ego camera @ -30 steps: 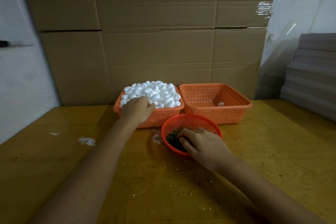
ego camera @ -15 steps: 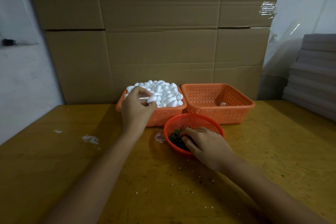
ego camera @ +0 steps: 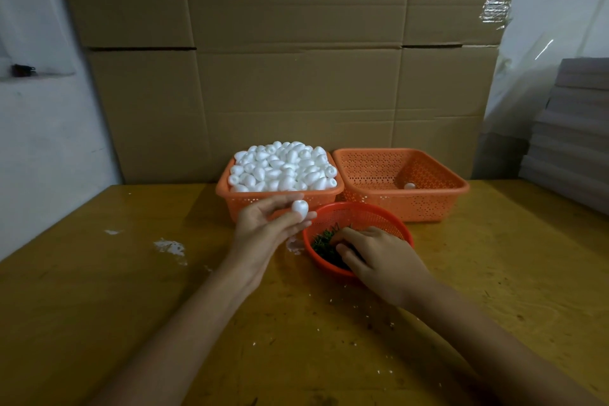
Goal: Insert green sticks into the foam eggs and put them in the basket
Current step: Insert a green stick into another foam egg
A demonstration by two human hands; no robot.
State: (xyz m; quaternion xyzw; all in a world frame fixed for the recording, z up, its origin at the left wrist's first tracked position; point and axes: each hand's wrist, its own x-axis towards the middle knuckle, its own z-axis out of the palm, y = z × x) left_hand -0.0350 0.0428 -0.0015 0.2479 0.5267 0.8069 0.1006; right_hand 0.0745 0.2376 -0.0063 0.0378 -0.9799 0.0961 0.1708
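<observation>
My left hand (ego camera: 263, 231) pinches one white foam egg (ego camera: 300, 209) between thumb and fingertips, just in front of the left orange basket (ego camera: 250, 203), which is heaped with white foam eggs (ego camera: 283, 168). My right hand (ego camera: 375, 257) reaches into the round orange bowl (ego camera: 389, 219), fingers curled down among the green sticks (ego camera: 324, 239); whether they hold a stick is hidden. The right orange basket (ego camera: 428, 204) holds a single egg (ego camera: 409, 186).
Everything stands on a yellow wooden table (ego camera: 131, 273) dotted with white foam crumbs (ego camera: 169, 247). Large cardboard boxes (ego camera: 296, 76) rise right behind the baskets. A stack of grey sheets (ego camera: 573, 135) lies at the far right.
My left hand has lifted an egg out of the full basket and drawn it back toward me, palm turned up. My right hand has stayed in the stick bowl.
</observation>
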